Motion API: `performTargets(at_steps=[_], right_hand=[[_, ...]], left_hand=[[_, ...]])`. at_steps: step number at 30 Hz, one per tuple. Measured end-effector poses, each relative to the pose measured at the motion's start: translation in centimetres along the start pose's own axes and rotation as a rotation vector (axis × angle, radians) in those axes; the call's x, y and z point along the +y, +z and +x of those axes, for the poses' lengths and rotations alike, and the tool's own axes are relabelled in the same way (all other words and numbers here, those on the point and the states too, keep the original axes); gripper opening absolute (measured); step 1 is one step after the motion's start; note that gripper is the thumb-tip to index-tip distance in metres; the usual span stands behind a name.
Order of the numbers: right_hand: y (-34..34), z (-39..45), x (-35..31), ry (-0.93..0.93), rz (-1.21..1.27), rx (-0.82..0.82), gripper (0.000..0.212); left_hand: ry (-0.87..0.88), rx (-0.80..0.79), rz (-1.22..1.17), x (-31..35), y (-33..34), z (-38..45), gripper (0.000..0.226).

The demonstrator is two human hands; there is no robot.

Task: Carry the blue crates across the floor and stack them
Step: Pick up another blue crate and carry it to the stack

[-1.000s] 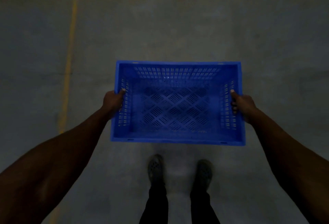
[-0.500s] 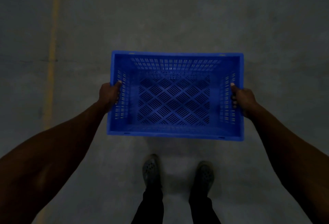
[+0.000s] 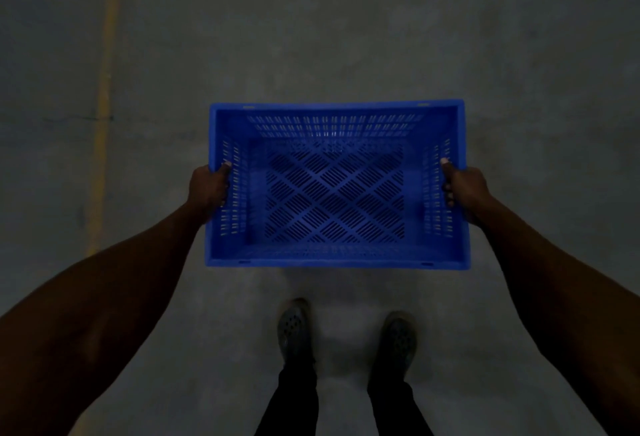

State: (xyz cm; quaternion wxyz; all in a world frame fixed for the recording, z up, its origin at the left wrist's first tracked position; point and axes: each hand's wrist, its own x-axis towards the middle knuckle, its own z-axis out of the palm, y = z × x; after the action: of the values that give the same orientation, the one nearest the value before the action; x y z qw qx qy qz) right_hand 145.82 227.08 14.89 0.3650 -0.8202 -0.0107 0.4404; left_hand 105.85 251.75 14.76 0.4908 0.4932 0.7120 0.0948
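While standing on concrete floor, am holding blue crate level, left hand and right hand gripping short sides, thumbs hooked inside.

Empty slotted blue crate, level

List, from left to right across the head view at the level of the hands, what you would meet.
Yellow painted floor line → left hand → blue slotted plastic crate → right hand, each hand's grip on one end wall.
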Motion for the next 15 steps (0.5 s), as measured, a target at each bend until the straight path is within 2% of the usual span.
performTargets(at_steps=[15], right_hand=[[-0.42,0.38,0.55,0.012,0.003,0.036,0.035]], left_hand=[[0.007,-0.034,-0.004,0.39,0.82,0.58,0.031]])
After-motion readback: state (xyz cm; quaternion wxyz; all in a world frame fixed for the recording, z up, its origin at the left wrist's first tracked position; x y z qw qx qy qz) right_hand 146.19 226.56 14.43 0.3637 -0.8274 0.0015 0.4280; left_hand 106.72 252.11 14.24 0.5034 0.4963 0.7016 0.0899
